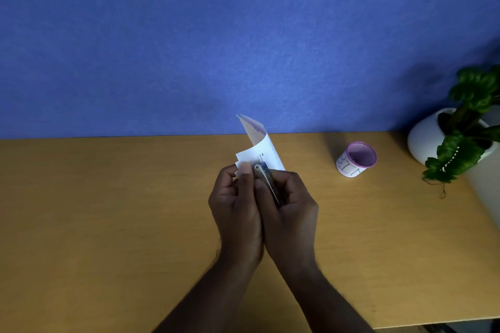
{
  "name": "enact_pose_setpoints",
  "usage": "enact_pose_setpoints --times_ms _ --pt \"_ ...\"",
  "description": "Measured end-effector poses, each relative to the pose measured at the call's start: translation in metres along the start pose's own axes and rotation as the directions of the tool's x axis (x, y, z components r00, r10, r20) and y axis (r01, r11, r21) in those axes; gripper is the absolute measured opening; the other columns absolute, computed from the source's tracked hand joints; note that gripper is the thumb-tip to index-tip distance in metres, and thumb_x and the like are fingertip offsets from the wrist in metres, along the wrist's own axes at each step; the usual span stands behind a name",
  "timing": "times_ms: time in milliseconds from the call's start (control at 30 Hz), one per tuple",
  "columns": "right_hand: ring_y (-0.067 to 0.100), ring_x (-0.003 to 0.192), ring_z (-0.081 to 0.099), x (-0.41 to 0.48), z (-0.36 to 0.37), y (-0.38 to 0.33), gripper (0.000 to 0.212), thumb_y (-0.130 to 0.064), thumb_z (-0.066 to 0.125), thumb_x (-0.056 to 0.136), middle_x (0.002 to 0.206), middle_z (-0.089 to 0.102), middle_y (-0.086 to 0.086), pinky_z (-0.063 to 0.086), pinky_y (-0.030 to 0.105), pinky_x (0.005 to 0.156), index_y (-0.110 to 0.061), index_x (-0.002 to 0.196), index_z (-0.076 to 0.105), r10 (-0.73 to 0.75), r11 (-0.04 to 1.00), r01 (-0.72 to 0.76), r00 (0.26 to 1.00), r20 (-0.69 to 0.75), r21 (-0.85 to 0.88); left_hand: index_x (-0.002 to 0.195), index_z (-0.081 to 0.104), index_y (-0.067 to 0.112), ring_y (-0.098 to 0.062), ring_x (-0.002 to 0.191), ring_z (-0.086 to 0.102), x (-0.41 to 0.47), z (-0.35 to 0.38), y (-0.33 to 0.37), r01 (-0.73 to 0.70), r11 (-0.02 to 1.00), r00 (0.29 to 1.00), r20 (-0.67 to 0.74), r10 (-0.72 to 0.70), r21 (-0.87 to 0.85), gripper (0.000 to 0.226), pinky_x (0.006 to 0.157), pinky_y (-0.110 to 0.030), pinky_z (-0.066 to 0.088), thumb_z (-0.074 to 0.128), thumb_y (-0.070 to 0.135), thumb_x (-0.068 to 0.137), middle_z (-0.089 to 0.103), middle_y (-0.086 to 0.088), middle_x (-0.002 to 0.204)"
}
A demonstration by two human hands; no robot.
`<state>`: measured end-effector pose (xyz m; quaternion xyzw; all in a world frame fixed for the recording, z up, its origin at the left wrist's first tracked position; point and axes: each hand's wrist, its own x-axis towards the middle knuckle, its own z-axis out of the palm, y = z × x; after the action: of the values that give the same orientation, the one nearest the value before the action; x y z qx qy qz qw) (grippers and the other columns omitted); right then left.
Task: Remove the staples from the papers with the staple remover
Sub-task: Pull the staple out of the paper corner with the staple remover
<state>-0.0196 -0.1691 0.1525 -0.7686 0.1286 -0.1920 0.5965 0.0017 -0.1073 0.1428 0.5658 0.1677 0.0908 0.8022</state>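
Head view: a smooth wooden tabletop (108, 224) of a warm yellow-brown colour is seen before a matte blue wall (189, 35) with a fine, felt-like texture. Above the middle of the tabletop, the papers (266, 147) are held up by the left hand (235, 203); its fingers (245, 170) are pressed on the lower corner of the sheets. The papers are thin, white and printed with small dark text, and their upper part is curled over into a soft fold with a pointed tip. The staple remover (266, 180), a narrow piece of grey metal with a rounded end and a small hole, is gripped in the closed right hand (290, 203), and its tip is laid against the held corner of the papers. The staple itself is too small to be seen. The two hands are touching each other. To the right, well apart, a small round cup (355, 159) with a purple rim and a handwritten white label is standing upright. At the far right edge, a green leafy plant (465, 127) in a rounded white pot (424, 135) is placed.
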Motion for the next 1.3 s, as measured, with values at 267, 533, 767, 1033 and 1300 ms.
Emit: enact_pose_setpoints --times_ms 267,533,767,1033,1300 --pt "0.009 0.073 0.074 -0.002 0.002 -0.002 0.020 -0.020 0.076 0.099 0.086 0.076 -0.015 0.058 0.022 0.060 -0.038 0.093 0.068 0.032 0.999 -0.033 0.999 0.016 0.044 0.089 0.073 0.015 -0.016 0.072 0.066 -0.001 -0.001 0.002 -0.010 0.999 1.000 -0.009 0.011 0.030 0.029 0.066 -0.036 0.056 0.060 0.024 0.113 0.072 -0.002 0.076" --pt "0.008 0.077 0.076 -0.003 0.002 0.000 0.025 -0.016 0.072 0.102 0.085 0.079 -0.013 0.056 0.014 0.064 -0.039 0.092 0.071 0.071 0.989 -0.076 0.997 0.044 0.128 0.088 0.070 0.008 -0.016 0.068 0.063 -0.003 0.001 0.001 -0.003 0.999 0.999 -0.038 0.005 0.048 0.032 0.063 -0.033 0.055 0.059 0.025 0.113 0.070 -0.002 0.072" --pt "0.032 0.066 0.068 0.001 0.001 0.007 0.018 -0.026 0.065 0.104 0.076 0.074 0.010 0.059 0.047 0.060 -0.020 0.088 0.072 0.151 0.955 -0.149 0.988 0.011 0.258 0.087 0.073 0.015 -0.017 0.062 0.064 -0.004 0.002 -0.002 0.032 0.999 0.999 -0.035 -0.033 -0.016 0.034 0.054 -0.033 0.055 0.061 0.036 0.110 0.070 -0.005 0.069" --pt "0.021 0.066 0.068 0.001 -0.002 0.011 0.010 -0.020 0.069 0.101 0.079 0.077 0.014 0.056 0.037 0.057 -0.022 0.096 0.077 0.219 0.900 -0.242 0.970 0.103 0.363 0.091 0.075 0.011 -0.016 0.057 0.061 0.003 0.000 -0.004 0.061 0.998 0.998 0.006 -0.061 -0.024 0.036 0.053 -0.033 0.051 0.062 0.041 0.105 0.068 -0.004 0.068" --pt "0.009 0.068 0.075 0.004 -0.012 0.009 0.015 -0.009 0.065 0.105 0.085 0.082 0.007 0.057 0.019 0.059 -0.014 0.108 0.078 0.241 0.865 -0.289 0.956 0.165 0.411 0.094 0.083 0.014 -0.031 0.069 0.076 0.008 -0.007 0.002 0.069 0.996 0.989 0.125 -0.076 0.060 0.015 0.056 -0.042 0.062 0.072 0.022 0.101 0.081 -0.012 0.082"
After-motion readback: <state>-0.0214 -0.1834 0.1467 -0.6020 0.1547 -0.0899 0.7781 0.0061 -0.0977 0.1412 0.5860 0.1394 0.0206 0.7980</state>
